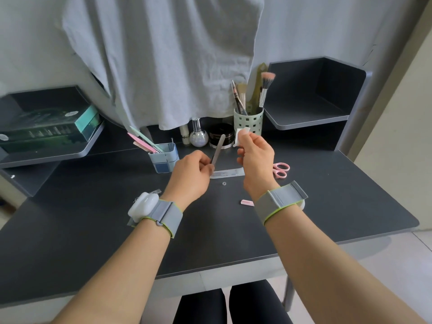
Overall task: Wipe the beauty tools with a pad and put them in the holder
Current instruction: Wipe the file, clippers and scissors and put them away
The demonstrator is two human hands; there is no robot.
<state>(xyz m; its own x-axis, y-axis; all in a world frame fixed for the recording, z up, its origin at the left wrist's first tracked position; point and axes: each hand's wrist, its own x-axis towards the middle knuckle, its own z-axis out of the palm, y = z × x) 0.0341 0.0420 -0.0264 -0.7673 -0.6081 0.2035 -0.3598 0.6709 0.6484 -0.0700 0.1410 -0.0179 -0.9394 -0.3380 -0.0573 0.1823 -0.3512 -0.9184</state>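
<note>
While held above the dark worktop (93,230), nail file (217,148) pinched at its lower end by left hand (191,174), tip slanting up and away; right hand (256,157) just beside it, fingers (245,136) clamped on white pad (240,136). Probably light, thin, stiff and gritty; best kept gripped by the end, pad drawn along the flat. Farther back, blue holder (164,157) with pastel files, green cup (249,123) of brushes. Writing on paper strip (228,173) and teal box (50,129) unreadable.

soft, even daylight; faint shadows, wide-angle bending at edges, slight blur throughout.
</note>
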